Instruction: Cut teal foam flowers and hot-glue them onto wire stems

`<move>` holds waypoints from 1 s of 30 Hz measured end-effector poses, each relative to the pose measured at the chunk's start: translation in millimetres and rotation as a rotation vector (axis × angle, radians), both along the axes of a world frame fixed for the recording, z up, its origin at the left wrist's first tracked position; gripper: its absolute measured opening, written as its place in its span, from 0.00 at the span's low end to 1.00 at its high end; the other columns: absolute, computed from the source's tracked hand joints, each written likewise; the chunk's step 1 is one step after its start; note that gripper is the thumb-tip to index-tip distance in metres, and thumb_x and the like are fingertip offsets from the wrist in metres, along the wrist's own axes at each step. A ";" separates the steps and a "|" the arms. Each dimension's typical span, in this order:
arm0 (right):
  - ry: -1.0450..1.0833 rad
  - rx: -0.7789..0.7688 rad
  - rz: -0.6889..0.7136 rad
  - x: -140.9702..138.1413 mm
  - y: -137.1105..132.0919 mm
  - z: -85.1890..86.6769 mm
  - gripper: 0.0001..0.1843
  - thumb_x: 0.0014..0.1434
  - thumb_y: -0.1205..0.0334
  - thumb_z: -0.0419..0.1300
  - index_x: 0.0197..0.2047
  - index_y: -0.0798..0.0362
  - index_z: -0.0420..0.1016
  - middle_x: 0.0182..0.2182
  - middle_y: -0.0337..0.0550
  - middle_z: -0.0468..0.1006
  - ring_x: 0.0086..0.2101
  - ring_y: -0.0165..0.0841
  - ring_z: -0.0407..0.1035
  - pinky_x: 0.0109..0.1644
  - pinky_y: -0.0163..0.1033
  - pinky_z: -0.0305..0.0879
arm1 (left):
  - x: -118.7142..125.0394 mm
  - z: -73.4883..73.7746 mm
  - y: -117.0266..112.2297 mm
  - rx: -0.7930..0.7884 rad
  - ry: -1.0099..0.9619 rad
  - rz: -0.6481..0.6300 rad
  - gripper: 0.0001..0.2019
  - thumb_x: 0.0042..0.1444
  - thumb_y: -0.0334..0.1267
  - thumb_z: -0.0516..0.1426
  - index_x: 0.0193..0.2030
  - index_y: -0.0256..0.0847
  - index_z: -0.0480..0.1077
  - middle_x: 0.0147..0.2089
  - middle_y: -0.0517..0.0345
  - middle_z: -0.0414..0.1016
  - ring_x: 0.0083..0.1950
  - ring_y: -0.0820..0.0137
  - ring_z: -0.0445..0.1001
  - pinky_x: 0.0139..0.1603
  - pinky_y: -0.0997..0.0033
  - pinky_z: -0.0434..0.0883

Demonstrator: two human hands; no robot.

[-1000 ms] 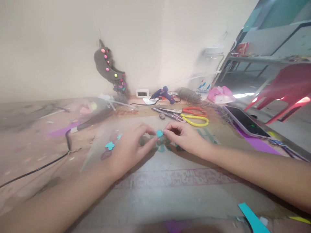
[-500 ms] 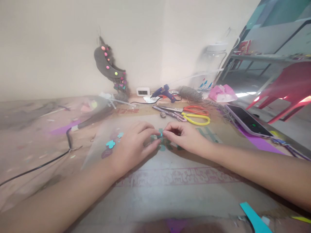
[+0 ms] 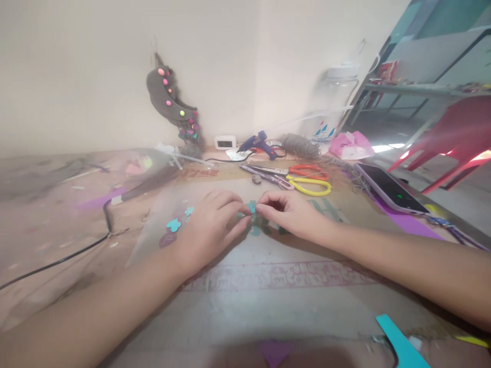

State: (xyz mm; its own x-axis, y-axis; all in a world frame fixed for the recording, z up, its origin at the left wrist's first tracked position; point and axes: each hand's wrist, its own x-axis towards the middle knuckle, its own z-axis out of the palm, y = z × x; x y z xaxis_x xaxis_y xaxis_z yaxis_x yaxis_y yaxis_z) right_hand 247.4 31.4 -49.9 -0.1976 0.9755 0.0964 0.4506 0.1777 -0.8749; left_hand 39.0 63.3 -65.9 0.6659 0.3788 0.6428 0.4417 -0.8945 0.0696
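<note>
Between the fingertips of both hands is a small turquoise piece, perhaps cut foam or paper; most of it is hidden. My left hand is closed, thumb against the fingers, gripping the piece's left side. From the right, my right hand pinches the same piece with thumb and forefinger. Both rest low over a translucent sheet with printed characters. Left of my left hand lie a turquoise flower-shaped cutout and a smaller turquoise cutout.
Behind the hands lie yellow-and-red-handled scissors, a blue glue gun, grey yarn and a white digital clock. A phone is at right. A turquoise strip lies at the front; a black cable crosses the left.
My left thumb has moved up against the left fingertips, closing the gap at the turquoise piece. My right hand keeps its pinch. The whole view has shifted slightly.
</note>
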 end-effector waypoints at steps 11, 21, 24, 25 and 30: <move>0.005 0.021 0.011 1.7 0.6 -2.4 0.11 0.57 0.56 0.58 0.29 0.55 0.72 0.22 0.36 0.69 0.24 0.28 0.60 0.29 0.34 0.57 | -0.6 0.4 -0.3 -0.088 0.003 0.002 0.02 0.64 0.36 0.57 0.42 0.42 0.70 0.41 0.56 0.77 0.45 0.65 0.75 0.48 0.63 0.70; 0.008 0.044 -0.020 2.9 1.6 -5.1 0.12 0.58 0.55 0.57 0.30 0.54 0.72 0.22 0.36 0.69 0.23 0.28 0.60 0.28 0.34 0.57 | -0.7 -0.4 2.9 -0.474 -0.109 0.035 0.11 0.69 0.43 0.51 0.43 0.41 0.71 0.41 0.54 0.76 0.45 0.65 0.75 0.48 0.63 0.71; -0.010 0.083 -0.020 1.7 1.1 -5.1 0.12 0.59 0.56 0.57 0.29 0.54 0.72 0.23 0.37 0.71 0.24 0.28 0.62 0.29 0.34 0.59 | 0.1 0.6 7.0 -0.580 -0.129 -0.021 0.17 0.71 0.42 0.47 0.34 0.40 0.71 0.35 0.58 0.74 0.39 0.68 0.74 0.43 0.67 0.70; -0.019 0.095 -0.017 1.4 1.1 -5.2 0.11 0.59 0.57 0.57 0.29 0.55 0.72 0.23 0.37 0.71 0.25 0.28 0.62 0.29 0.34 0.59 | 0.4 1.0 7.4 -0.596 -0.129 -0.032 0.18 0.71 0.43 0.47 0.33 0.40 0.70 0.33 0.58 0.73 0.38 0.69 0.73 0.42 0.68 0.70; -0.052 0.130 -0.004 1.7 1.0 -5.7 0.12 0.60 0.57 0.57 0.29 0.54 0.73 0.23 0.37 0.70 0.25 0.28 0.62 0.29 0.34 0.58 | 2.9 3.8 2.7 -0.606 -0.073 -0.043 0.17 0.68 0.43 0.51 0.30 0.40 0.72 0.33 0.58 0.73 0.38 0.68 0.73 0.42 0.68 0.69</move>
State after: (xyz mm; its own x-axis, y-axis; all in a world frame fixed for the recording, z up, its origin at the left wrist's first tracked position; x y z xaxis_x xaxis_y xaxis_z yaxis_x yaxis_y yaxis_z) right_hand 249.1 32.4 -55.6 -0.2015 0.9564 0.2115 0.4960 0.2858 -0.8199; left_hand 41.9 66.0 -62.1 0.6511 0.6649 0.3659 0.3808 -0.7032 0.6004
